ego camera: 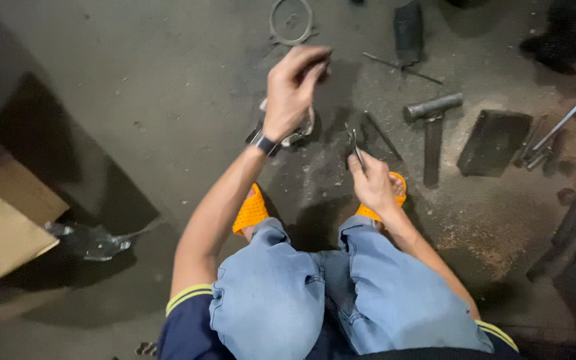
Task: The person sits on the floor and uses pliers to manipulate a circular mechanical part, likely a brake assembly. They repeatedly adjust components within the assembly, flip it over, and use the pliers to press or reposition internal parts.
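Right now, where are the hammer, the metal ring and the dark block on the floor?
hammer (433, 107): head view, on its steel head.
metal ring (274, 27): head view, left rim.
dark block (493, 141): head view, middle of top face.

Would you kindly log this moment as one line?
left hand: grips metal part | right hand: holds pliers | hammer: on floor
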